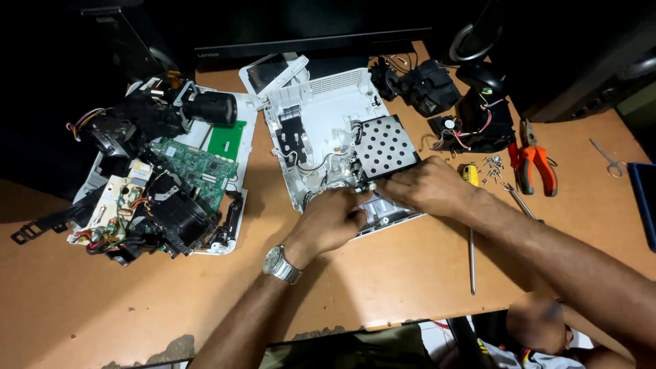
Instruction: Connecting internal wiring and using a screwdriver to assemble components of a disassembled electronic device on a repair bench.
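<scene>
An opened white plastic projector shell [321,102] lies in the middle of the wooden table [383,273]. A perforated black metal plate [384,145] sits in its right half. My left hand [331,220], with a wristwatch, rests closed at the shell's near edge on a small part I cannot make out. My right hand [425,184] grips the near corner of the perforated plate next to it. The fingertips of both hands meet over the same spot and hide what lies between them.
A second dismantled projector with a green circuit board [198,167] and lens [212,107] lies at left. Black fan and lens parts [427,85] sit behind. Orange-handled pliers [536,167], loose screws [492,165], a long screwdriver [471,253] and scissors [610,160] lie at right.
</scene>
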